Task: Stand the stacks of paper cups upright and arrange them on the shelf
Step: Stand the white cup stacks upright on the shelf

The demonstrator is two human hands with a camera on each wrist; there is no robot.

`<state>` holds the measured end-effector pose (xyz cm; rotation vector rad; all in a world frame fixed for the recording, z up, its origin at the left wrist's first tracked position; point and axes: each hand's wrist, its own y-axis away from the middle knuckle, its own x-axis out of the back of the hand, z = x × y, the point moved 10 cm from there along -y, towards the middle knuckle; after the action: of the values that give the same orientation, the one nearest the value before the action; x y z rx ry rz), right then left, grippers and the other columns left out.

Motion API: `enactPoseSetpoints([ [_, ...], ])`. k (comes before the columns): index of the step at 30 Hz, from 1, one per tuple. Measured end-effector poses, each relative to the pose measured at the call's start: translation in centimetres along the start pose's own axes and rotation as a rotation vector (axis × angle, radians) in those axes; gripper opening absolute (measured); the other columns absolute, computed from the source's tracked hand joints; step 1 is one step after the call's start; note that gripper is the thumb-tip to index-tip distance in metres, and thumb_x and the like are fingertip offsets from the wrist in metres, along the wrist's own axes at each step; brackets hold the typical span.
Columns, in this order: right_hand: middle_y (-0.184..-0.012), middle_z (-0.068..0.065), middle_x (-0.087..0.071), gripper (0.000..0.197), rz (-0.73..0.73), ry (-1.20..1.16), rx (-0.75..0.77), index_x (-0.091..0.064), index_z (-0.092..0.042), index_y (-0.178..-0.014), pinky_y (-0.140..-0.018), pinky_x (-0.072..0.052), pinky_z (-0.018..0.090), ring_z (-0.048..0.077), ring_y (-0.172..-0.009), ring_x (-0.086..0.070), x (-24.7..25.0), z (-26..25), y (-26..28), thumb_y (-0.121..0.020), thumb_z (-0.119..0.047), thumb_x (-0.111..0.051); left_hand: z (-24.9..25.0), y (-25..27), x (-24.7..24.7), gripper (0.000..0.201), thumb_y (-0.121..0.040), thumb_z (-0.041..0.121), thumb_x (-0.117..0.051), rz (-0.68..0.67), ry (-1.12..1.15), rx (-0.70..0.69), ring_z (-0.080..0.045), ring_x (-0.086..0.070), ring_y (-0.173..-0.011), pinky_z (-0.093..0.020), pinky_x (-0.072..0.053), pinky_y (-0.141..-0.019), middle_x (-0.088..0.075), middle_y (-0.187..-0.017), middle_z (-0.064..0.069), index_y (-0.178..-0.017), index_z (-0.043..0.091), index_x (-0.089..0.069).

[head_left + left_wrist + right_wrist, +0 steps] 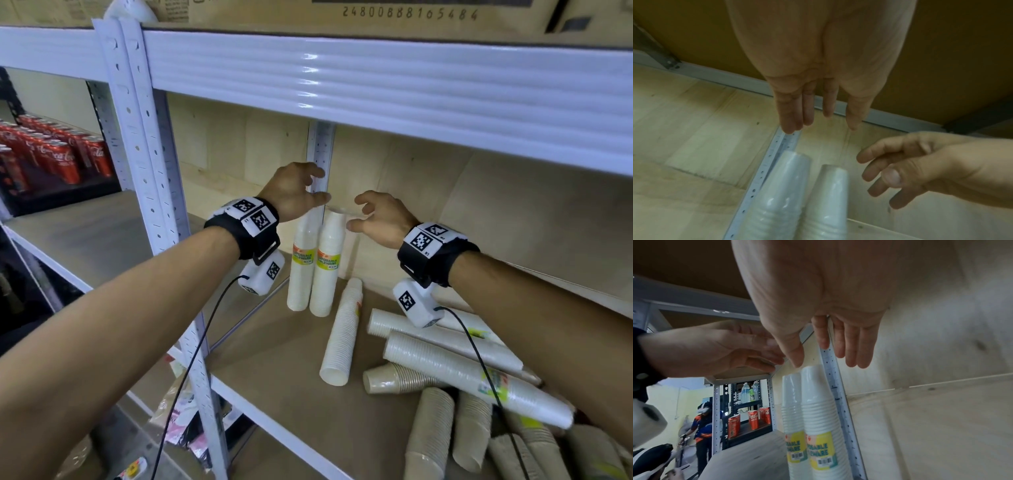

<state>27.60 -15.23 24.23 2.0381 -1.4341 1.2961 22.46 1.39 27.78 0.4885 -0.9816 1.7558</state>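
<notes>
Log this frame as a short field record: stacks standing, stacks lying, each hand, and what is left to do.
standing: two white sleeved paper cup stacks, side by side against the grey perforated rear post
lying: one white stack on the brown shelf board; a heap of white and kraft stacks to its right
left hand: open, above the standing pair, holds nothing
right hand: open, above the standing pair, holds nothing
left to do: lying stacks not yet upright

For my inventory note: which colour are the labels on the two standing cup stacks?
Yellow labels, green lettering; clearest in the right wrist view.
</notes>
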Motion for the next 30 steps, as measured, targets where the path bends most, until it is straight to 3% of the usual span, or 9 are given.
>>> enactPoseSetpoints([
  [4, -0.126, 0.002, -0.058, 0.059, 0.028, 0.044, -0.039, -0.053, -0.025, -0.133, -0.093, -0.047, 0.031, 0.019, -0.108, -0.058, 2.5, 2.4, 2.6, -0.080, -0.039, -0.074, 3.8, 1.3, -0.8, 0.041, -0.085, 0.038, -0.071, -0.019, 0.071, -0.066, -0.018, -0.062, -0.100, -0.025, -0.047, -0.089, -0.063, -0.106, 0.001, -0.123, 0.026, -0.063],
  [9, -0.122, 0.001, -0.058, 0.061, 0.002, 0.097, -0.126, -0.053, -0.026, -0.131, -0.093, -0.048, 0.032, 0.018, -0.105, -0.057, 4.3, 6.7, 6.9, -0.077, -0.040, -0.078, 7.6, 3.6, -4.6, 0.036, -0.084, 0.038, -0.073, -0.136, 0.096, -0.135, -0.016, -0.064, -0.095, -0.028, -0.050, -0.089, -0.066, -0.102, 0.000, -0.117, 0.026, -0.067],
  [14, -0.122, 0.000, -0.057, 0.062, -0.048, 0.087, -0.234, -0.054, -0.026, -0.128, -0.096, -0.046, 0.032, 0.017, -0.107, -0.057, 4.6, 11.9, 11.7, -0.074, -0.039, -0.081, 7.0, 5.8, -10.4, 0.034, -0.082, 0.035, -0.076, -0.289, 0.160, -0.090, -0.021, -0.065, -0.099, -0.035, -0.051, -0.095, -0.069, -0.100, -0.005, -0.113, 0.022, -0.068],
  [18, -0.122, 0.000, -0.057, 0.065, -0.120, 0.183, -0.287, -0.053, -0.025, -0.130, -0.091, -0.044, 0.027, 0.015, -0.104, -0.055, 4.1, 15.7, 15.7, -0.074, -0.044, -0.080, 4.4, 8.1, -14.7, 0.044, -0.080, 0.042, -0.076, -0.401, 0.105, -0.022, -0.017, -0.062, -0.101, -0.029, -0.048, -0.093, -0.065, -0.107, -0.002, -0.119, 0.025, -0.065],
  [22, -0.126, 0.000, -0.055, 0.069, -0.173, 0.242, -0.378, -0.051, -0.026, -0.132, -0.094, -0.044, 0.028, 0.016, -0.110, -0.054, 3.1, 19.8, 19.4, -0.073, -0.049, -0.078, 0.6, 10.3, -17.9, 0.052, -0.078, 0.043, -0.078, -0.465, 0.054, 0.046, -0.019, -0.061, -0.104, -0.030, -0.048, -0.091, -0.064, -0.114, -0.006, -0.124, 0.023, -0.061],
  [30, -0.135, -0.003, -0.050, 0.082, -0.214, 0.275, -0.489, -0.047, -0.027, -0.138, -0.092, -0.040, 0.024, 0.016, -0.120, -0.052, 2.5, 25.3, 23.8, -0.068, -0.056, -0.079, -5.3, 13.7, -21.8, 0.088, -0.078, 0.046, -0.077, -0.560, -0.036, 0.204, -0.022, -0.046, -0.132, -0.030, -0.039, -0.106, -0.044, -0.147, -0.007, -0.150, 0.019, -0.034],
])
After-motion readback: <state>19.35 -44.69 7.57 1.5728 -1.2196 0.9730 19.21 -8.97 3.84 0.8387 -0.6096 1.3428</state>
